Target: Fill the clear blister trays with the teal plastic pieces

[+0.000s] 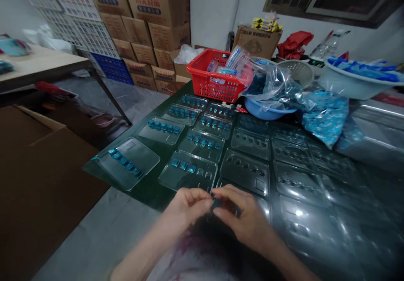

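Note:
My left hand (186,209) and my right hand (243,220) meet at the near edge of a dark green table (151,188). Both pinch a small dark piece (217,202) between their fingertips; I cannot make out what it is. Just beyond them lies a clear plastic blister tray (189,172) with three blue pieces (183,165) in its pockets and two pockets bare. Several more trays filled with blue pieces (203,141) lie further back on the left. Bare clear trays (246,172) cover the middle and right.
A red basket (214,83) of packets stands at the back. Beside it are a blue basin (265,110) under clear bags, a bag of blue pieces (325,119) and a white basin (353,85). Cardboard boxes (148,24) are stacked at the wall. A brown carton (41,175) sits left.

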The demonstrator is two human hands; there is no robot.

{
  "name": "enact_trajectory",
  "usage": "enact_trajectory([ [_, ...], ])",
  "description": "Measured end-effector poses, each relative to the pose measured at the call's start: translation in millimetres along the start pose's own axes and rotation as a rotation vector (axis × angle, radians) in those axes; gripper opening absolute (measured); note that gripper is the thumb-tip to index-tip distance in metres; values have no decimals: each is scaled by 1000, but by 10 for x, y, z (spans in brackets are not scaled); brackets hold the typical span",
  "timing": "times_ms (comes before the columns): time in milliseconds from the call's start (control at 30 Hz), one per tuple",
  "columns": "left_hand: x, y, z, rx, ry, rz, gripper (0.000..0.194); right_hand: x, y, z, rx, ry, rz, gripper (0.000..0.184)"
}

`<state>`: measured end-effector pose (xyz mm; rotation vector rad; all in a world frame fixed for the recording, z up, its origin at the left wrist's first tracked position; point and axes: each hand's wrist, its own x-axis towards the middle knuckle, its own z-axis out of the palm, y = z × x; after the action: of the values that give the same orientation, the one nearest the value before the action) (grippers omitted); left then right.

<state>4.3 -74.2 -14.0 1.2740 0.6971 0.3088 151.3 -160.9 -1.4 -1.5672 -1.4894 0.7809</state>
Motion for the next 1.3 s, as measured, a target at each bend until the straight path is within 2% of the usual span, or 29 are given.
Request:
enact_trajectory([
  [67, 26, -25, -18, -313, -17, -90, 19, 34, -21, 42, 67, 38, -3, 31],
  [167, 49, -70, -5, -614, -11, -145, 16, 77, -10, 89, 125, 84, -34, 26],
  [333, 56, -104, 33, -744, -55, -148, 23, 118, -8, 157, 51, 200, -102, 14],
  [400, 42, -96, 24, -685, -46, -125, 28, 152, -24, 172, 10, 206, -117, 14],
  [467, 7, -81, -1, -506, 23, -85, 27, 222, -30, 173, -30, 219, -125, 15],
  [600, -106, -81, -77, 130, 291, 210, 15, 464, 34, 158, -123, 262, -119, 14],
  [700, -163, -144, -122, 413, 358, 369, 12, 638, 123, 178, -209, 208, -121, 15],
  [933, -170, -244, -174, 551, 328, 462, 14, 735, 166, 235, -545, 85, -92, 14],
  [1133, -162, -245, -217, 572, 296, 469, 15, 761, 98, 244, -728, -1, -99, 15],
  [1300, -155, -262, -222, 610, 292, 479, 15, 831, 39, 282, -866, -16, -52, 16],
])
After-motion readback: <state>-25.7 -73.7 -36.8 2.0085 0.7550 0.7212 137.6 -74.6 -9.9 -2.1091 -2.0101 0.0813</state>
